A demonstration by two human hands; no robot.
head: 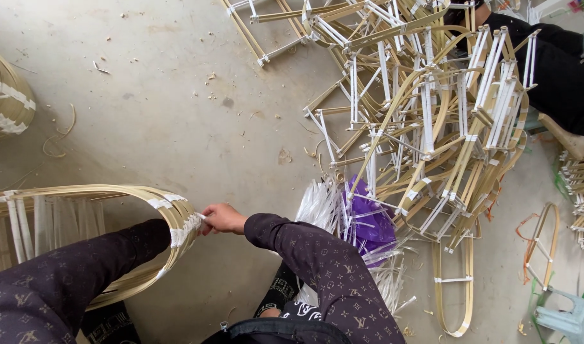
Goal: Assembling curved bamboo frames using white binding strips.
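Head view, the only one: my right hand (223,218) is pinched closed on the white strip binding (185,228) at the bent end of the bundle of curved bamboo hoops (101,191), fingertips touching the wrap where the hoops turn. The bundle lies to the left of that grip; its long axis runs left to right across the lower left of the view, with the bend pointing right toward my hand. My left hand is not visible: the left sleeve (63,280) passes into the open loop of the bundle and the bamboo hides whatever lies past it, so I cannot tell its state. The right hand is the nearer one on show. Just right of my right arm, white plastic strips (320,204) and a purple bag (368,220) lie on the concrete floor (177,114). Beyond them, well apart from my grip, a large pile of bound bamboo frames (432,114) is heaped. Another person's dark sleeve (559,70) shows top right.
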